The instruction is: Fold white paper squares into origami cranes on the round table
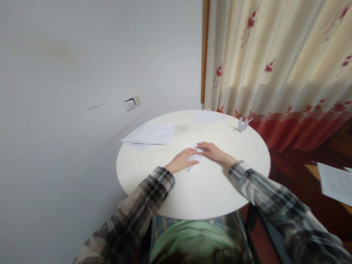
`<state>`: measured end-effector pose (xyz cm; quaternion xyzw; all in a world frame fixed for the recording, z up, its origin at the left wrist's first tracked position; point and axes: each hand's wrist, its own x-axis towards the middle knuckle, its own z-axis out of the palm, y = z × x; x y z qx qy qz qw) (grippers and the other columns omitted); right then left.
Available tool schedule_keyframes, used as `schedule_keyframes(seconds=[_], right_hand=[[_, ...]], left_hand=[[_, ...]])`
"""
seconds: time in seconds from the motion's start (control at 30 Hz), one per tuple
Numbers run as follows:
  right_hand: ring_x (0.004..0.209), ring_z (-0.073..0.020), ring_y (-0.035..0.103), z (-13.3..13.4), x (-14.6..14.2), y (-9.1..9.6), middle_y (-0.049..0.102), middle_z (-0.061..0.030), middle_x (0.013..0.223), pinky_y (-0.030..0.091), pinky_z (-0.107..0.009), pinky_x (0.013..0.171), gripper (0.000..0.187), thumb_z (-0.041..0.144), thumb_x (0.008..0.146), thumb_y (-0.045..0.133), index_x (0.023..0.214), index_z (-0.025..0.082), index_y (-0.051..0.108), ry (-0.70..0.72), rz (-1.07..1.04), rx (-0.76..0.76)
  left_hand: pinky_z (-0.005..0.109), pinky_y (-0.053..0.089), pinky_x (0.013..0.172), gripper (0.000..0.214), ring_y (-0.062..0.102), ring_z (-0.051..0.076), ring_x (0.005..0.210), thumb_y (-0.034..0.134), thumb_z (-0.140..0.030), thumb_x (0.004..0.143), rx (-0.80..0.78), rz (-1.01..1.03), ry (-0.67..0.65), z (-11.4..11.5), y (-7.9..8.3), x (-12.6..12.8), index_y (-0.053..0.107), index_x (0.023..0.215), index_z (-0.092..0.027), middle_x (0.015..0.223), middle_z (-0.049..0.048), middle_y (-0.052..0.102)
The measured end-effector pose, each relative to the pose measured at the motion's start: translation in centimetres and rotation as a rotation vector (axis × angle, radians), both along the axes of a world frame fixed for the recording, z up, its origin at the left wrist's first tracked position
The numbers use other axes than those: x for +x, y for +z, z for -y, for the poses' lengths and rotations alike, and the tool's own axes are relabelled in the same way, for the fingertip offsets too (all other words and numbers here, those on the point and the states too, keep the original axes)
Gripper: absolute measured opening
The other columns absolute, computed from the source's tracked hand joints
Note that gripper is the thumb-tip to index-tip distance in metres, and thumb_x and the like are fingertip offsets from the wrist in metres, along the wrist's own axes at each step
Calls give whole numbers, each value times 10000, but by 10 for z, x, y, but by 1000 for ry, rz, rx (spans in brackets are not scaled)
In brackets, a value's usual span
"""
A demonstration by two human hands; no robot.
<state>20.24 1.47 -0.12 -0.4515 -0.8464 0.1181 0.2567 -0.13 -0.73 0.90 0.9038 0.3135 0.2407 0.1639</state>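
A small folded piece of white paper lies near the middle of the round white table. My left hand rests on its left side with the fingers flat on it. My right hand presses its upper right part, fingers stretched out and lying flat. Both arms wear plaid sleeves. Most of the folded paper is hidden under the two hands.
A stack of white sheets lies at the table's left. More folded paper sits at the far edge, and a paper crane stands at the far right. A flowered curtain hangs behind. A written sheet lies at the right.
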Motion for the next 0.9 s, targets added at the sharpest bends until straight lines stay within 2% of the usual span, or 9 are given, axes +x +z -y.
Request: schedule_keyframes(seconds=[0.07,0.23,0.43,0.6,0.73,0.83,0.9], right_hand=[[1185,-230,416,2,0,2,505,-66,1253,313,-431,973,386,380,821,496,1180,242,520,-6,53,-34],[1308,-241,207,7,-4,3,306,-43,1399,180,-533,1018,464,427,896,278,1316,241,341,-46,211,-121],[1320,-245,162,8,-9,3,227,-42,1429,155,-538,1029,543,489,889,177,1348,218,282,-135,286,-106],[1310,-251,191,-2,-4,4,237,-29,1427,182,-547,1013,501,424,901,183,1343,212,288,-204,319,-90],[1297,-252,218,-4,-4,6,270,-42,1416,203,-527,1004,479,396,900,206,1329,211,312,-236,350,-64],[1257,-258,283,1,-7,9,379,-70,1357,211,-508,993,431,365,893,253,1260,201,409,-280,365,24],[1205,-258,340,4,-9,11,503,-109,1236,218,-480,986,375,325,881,297,1139,163,516,-314,361,123]], left_hand=[[308,317,1000,485,444,186,1141,526,-435,777,30,-56,16,1,0,0,486,1174,-160,1212,96,509],[326,227,1052,531,302,189,1269,340,-456,862,96,-260,63,3,-2,3,364,1272,-120,1360,128,359],[337,170,1059,548,194,191,1316,228,-452,888,104,-426,87,0,-3,5,286,1319,-118,1422,127,229],[363,161,1056,531,157,191,1325,203,-415,898,43,-465,85,2,2,7,213,1351,-138,1435,107,198],[359,170,1056,491,183,181,1318,206,-369,903,48,-425,112,2,-1,8,242,1343,-154,1425,85,241],[356,180,1056,449,209,167,1309,228,-311,901,52,-376,104,0,-1,6,283,1328,-182,1417,60,270],[359,186,1057,425,221,158,1305,236,-250,895,22,-356,80,-3,0,4,323,1308,-198,1412,45,284]])
